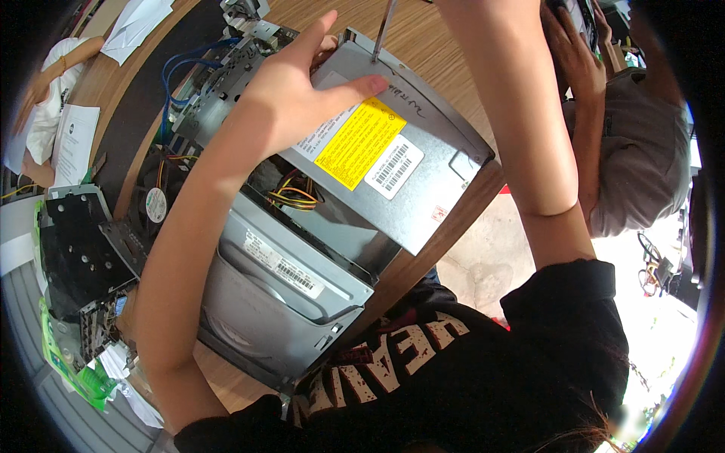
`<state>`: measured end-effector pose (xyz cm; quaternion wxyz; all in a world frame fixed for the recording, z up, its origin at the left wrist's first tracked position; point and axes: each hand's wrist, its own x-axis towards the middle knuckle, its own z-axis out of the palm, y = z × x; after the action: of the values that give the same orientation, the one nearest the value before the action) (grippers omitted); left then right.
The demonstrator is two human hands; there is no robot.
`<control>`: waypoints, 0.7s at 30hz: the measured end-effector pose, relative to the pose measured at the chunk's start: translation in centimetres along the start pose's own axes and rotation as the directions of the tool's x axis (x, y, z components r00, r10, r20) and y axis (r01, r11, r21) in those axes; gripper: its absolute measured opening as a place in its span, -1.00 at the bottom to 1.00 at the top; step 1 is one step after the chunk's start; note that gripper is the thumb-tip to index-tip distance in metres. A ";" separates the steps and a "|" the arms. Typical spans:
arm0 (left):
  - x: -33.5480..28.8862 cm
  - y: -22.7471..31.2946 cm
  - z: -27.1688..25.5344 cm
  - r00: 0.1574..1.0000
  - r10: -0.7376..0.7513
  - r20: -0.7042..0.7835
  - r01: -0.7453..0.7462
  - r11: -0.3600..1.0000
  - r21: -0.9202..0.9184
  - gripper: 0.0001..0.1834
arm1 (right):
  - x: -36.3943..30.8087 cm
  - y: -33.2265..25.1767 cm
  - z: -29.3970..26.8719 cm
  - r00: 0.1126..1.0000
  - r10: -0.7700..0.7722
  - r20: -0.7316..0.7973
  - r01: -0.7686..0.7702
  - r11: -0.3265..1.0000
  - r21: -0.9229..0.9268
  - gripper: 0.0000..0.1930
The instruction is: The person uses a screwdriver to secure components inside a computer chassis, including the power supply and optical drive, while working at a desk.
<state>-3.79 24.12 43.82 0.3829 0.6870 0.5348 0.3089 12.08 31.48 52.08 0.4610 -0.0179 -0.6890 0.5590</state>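
Note:
A grey metal power supply with a yellow label and a white barcode sticker lies slanted over an opened computer case. My left hand is closed on its far-left end, the thumb pressed on the top face and one finger stretched out beyond the edge. The thin metal shaft of a screwdriver comes down from the top edge of the picture, its tip at the power supply's far rim. My right forearm reaches up past the top edge, so that hand and the screwdriver's handle are out of sight. Yellow and black wires show below the power supply.
Blue cables and a fan sit at the case's left. Papers lie farther left, beside another person's arm. A black metal part stands at the left. Another person in grey is close on the right.

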 end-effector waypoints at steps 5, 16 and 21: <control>0.8 -1.0 -0.4 1.000 0.027 0.006 -0.028 0.997 0.076 0.00 | 0.1 0.9 2.8 0.948 -0.190 -0.254 0.130 0.963 -0.236 -0.72; 2.0 0.0 -0.7 0.976 0.053 0.213 -0.018 0.986 -0.163 -0.19 | -7.9 -9.3 1.6 0.802 -0.431 -0.412 0.319 0.894 -0.315 -0.71; 1.5 -0.7 -0.6 0.985 0.036 0.171 -0.003 0.982 -0.189 -0.30 | -10.6 -9.9 2.6 0.726 -0.374 -0.577 0.212 0.920 -0.329 -0.64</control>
<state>-4.26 25.79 43.53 0.4883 0.6771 0.4611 0.3009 21.36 20.06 53.50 0.7416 -0.1496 -0.5510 0.3521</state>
